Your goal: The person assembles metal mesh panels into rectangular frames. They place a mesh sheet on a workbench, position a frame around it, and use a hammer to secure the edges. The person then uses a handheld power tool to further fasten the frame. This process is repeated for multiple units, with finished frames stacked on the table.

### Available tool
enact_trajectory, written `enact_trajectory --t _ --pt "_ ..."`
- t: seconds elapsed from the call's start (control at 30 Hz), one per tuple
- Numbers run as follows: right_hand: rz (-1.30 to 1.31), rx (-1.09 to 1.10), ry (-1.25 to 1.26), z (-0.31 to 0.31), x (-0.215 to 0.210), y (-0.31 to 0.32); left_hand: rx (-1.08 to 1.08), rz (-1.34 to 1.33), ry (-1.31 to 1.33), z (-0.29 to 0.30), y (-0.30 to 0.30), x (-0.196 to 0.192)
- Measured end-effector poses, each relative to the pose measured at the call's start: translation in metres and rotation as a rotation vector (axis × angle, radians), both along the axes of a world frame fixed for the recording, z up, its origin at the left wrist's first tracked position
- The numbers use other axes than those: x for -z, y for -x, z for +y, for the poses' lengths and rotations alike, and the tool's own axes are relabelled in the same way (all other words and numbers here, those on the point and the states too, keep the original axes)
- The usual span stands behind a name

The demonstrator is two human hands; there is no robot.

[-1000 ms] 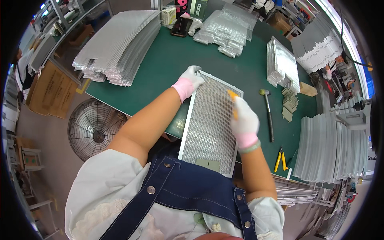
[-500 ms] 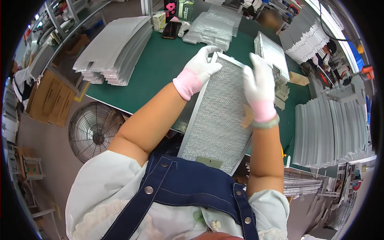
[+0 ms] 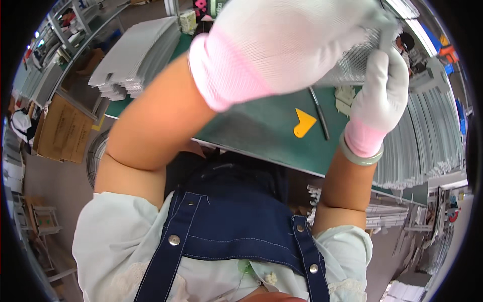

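Note:
A metal mesh filter panel (image 3: pixel 356 61) with a pale frame is held up over the far right of the table, mostly hidden behind my gloved left hand (image 3: pixel 282 48). That hand is raised close in front of me and covers much of the upper middle. Its fingers, somewhat blurred, close on the panel near its upper corner. My right hand (image 3: pixel 378 98), in a white glove with a pink cuff, grips the panel's frame edge with its fingers bent round it. Below the panel, a yellow scraper (image 3: pixel 304 124) and a dark pen-like rod (image 3: pixel 319 114) lie on the green tabletop (image 3: pixel 251 132).
Stacked mesh sheets (image 3: pixel 138 53) stand at the table's left. Rows of pale frame strips (image 3: pixel 422 136) fill the right side. Small light-coloured parts (image 3: pixel 344 98) lie near my right hand. A floor fan (image 3: pixel 97 156) and a cardboard box (image 3: pixel 63 126) stand left of the table.
The panel has gone from leaning near my body to up and right, away from me. My left hand has risen toward me; my right has closed on the frame. The scraper and rod are now uncovered.

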State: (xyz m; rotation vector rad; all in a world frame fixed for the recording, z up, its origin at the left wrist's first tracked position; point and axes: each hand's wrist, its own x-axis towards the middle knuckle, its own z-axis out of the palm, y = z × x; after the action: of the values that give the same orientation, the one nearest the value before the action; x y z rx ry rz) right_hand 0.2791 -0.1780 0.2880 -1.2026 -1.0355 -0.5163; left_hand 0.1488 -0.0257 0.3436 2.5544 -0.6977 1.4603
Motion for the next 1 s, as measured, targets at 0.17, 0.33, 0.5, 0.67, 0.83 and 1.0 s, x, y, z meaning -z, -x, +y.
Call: enact_trajectory --t 0.17,0.33,0.5,0.67,0.83,1.0 --pt "0.247 -0.016 0.183 -0.029 0.13 -0.001 -0.215 0.236 -0.341 -0.027 -0.037 0.049" --pt "0.236 -0.074 0.416 -0.023 0.231 0.017 -0.171 0.218 0.055 -0.013 -0.038 0.179" --pt "0.129 0.048 0.594 -0.047 0.199 -0.051 -0.233 0.247 0.12 -0.019 -0.044 0.189" --pt "0.165 0.771 1.097 -0.041 0.232 -0.153 -0.026 0.335 0.128 -0.023 -0.046 0.175" --pt "0.359 0.662 1.506 -0.027 0.235 -0.181 -0.041 0.396 0.183 -0.018 -0.048 0.165" --pt "0.322 0.39 1.103 -0.049 0.215 -0.168 -0.141 0.331 0.2 -0.016 -0.045 0.174"
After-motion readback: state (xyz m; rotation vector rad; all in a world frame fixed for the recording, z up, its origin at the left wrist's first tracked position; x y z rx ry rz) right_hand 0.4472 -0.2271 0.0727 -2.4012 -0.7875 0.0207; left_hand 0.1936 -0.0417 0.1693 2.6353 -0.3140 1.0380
